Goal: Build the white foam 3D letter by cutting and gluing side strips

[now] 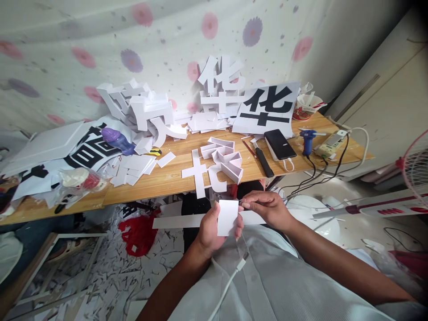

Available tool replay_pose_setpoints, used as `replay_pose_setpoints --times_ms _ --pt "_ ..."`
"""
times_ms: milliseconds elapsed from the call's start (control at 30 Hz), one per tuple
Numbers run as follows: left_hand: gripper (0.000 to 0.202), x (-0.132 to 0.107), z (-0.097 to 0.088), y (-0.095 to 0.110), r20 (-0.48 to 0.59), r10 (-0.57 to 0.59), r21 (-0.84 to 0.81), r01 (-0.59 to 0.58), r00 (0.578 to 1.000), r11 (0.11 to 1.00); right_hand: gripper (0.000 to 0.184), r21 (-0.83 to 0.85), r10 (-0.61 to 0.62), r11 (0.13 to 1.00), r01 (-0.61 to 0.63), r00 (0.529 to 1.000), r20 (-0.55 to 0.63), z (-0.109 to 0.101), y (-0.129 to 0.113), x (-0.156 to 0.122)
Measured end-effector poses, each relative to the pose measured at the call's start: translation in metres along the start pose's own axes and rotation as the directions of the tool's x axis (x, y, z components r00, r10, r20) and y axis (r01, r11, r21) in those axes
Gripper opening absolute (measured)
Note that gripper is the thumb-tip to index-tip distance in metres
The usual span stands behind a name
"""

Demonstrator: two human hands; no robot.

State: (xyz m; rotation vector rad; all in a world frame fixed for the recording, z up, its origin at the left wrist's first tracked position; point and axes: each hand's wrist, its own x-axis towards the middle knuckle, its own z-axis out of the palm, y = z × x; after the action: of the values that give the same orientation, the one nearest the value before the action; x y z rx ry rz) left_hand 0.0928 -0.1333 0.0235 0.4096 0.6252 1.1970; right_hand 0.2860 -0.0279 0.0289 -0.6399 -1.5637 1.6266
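Observation:
My left hand [210,229] grips a small white rectangular board piece [228,218], thumb on its left edge and fingertips round the right. Close to that piece's top right corner, my right hand [269,207] is closed in a pinch; what its fingertips hold is too small to make out. A long white strip [179,222] stretches across behind both hands, over my lap. On the table edge just beyond lie a flat white cross-shaped cutout [199,173] and a white character part with raised side walls [224,160].
A black-handled tool [264,161], a black phone [280,144] and a blue glue gun [306,141] lie on the wooden table [167,171]. White letter parts [150,111] are piled at the back beside a printed character sheet [267,107]. Paper scraps [150,285] cover the floor at left.

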Motion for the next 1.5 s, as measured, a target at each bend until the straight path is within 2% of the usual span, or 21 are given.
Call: replay_pose_setpoints --times_ms 100,167,367,467,600,667,767,833,900,933,1000,1033,1067,1100,1133,1200,1333,1433,1500 --pt "0.085 0.000 -0.001 0.001 -0.026 0.008 -0.007 -0.008 1.000 1.000 0.020 0.013 0.070 0.998 -0.069 0.990 -0.125 0.001 0.004 -0.001" --pt "0.084 0.000 -0.001 0.001 -0.031 -0.010 0.008 0.010 0.999 1.000 0.025 0.024 0.109 0.994 -0.106 0.981 -0.161 0.007 0.000 0.000" --pt "0.074 0.003 -0.001 -0.006 -0.022 -0.038 0.095 0.040 0.999 0.995 0.034 0.055 0.158 0.986 -0.160 0.986 0.043 0.030 -0.023 0.011" --pt "0.072 0.004 0.001 -0.009 -0.037 -0.046 0.127 0.050 0.998 0.991 0.036 0.015 0.144 0.989 -0.145 0.989 0.036 0.036 -0.022 0.014" --pt "0.076 0.002 0.003 -0.009 -0.050 -0.074 0.091 0.079 0.996 0.993 0.043 0.053 0.195 0.981 -0.189 0.968 -0.158 0.032 -0.015 0.016" --pt "0.079 0.001 0.004 -0.007 -0.043 -0.079 0.070 0.081 0.996 0.994 0.045 0.062 0.192 0.981 -0.183 0.957 -0.218 0.027 -0.014 0.017" --pt "0.081 -0.001 0.002 -0.004 -0.037 -0.070 0.060 0.072 0.997 0.996 0.049 -0.006 0.122 0.992 -0.126 0.972 -0.201 0.018 -0.011 0.013" --pt "0.083 -0.003 0.001 -0.002 -0.048 -0.055 0.068 0.058 0.997 0.996 0.053 -0.125 0.099 0.985 -0.118 0.983 -0.154 0.009 -0.005 0.007" --pt "0.082 -0.006 -0.002 0.001 -0.063 -0.024 0.098 0.030 0.998 0.995 0.059 -0.338 0.087 0.933 -0.119 0.990 -0.109 -0.003 0.007 -0.002" --pt "0.081 -0.008 -0.003 0.003 -0.070 -0.004 0.119 0.013 0.998 0.993 0.059 -0.467 0.071 0.877 -0.108 0.993 -0.097 -0.010 0.016 -0.007" --pt "0.078 -0.014 -0.006 0.009 -0.085 0.039 0.162 -0.025 0.996 0.986 0.057 -0.718 0.006 0.693 -0.062 0.997 -0.080 -0.026 0.035 -0.019" --pt "0.078 -0.017 -0.007 0.013 -0.093 0.059 0.182 -0.041 0.994 0.983 0.048 -0.797 -0.002 0.600 -0.066 0.997 -0.084 -0.034 0.045 -0.025" --pt "0.077 -0.020 -0.008 0.016 -0.103 0.078 0.201 -0.056 0.992 0.978 0.034 -0.845 0.012 0.524 -0.106 0.993 -0.118 -0.041 0.055 -0.032" --pt "0.077 -0.022 -0.010 0.020 -0.116 0.102 0.223 -0.074 0.988 0.972 0.029 -0.869 0.032 0.466 -0.166 0.985 -0.171 -0.047 0.065 -0.038" --pt "0.077 -0.024 -0.011 0.024 -0.131 0.129 0.245 -0.094 0.983 0.965 0.040 -0.881 0.050 0.427 -0.202 0.978 -0.200 -0.052 0.074 -0.044" --pt "0.076 -0.026 -0.016 0.034 -0.167 0.194 0.292 -0.140 0.967 0.946 0.055 -0.900 0.075 0.399 -0.173 0.985 -0.156 -0.059 0.089 -0.055" --pt "0.074 -0.021 -0.029 0.057 -0.225 0.316 0.448 -0.190 0.922 0.874 0.046 -0.929 0.147 0.366 -0.046 0.989 0.008 -0.061 0.109 -0.071" --pt "0.069 -0.014 -0.038 0.078 -0.249 0.364 0.597 -0.154 0.898 0.788 0.047 -0.942 0.188 0.336 -0.021 0.981 0.045 -0.058 0.114 -0.076" --pt "0.069 -0.008 -0.042 0.090 -0.236 0.356 0.630 -0.136 0.904 0.764 0.048 -0.946 0.201 0.323 -0.005 0.977 0.064 -0.057 0.115 -0.076"
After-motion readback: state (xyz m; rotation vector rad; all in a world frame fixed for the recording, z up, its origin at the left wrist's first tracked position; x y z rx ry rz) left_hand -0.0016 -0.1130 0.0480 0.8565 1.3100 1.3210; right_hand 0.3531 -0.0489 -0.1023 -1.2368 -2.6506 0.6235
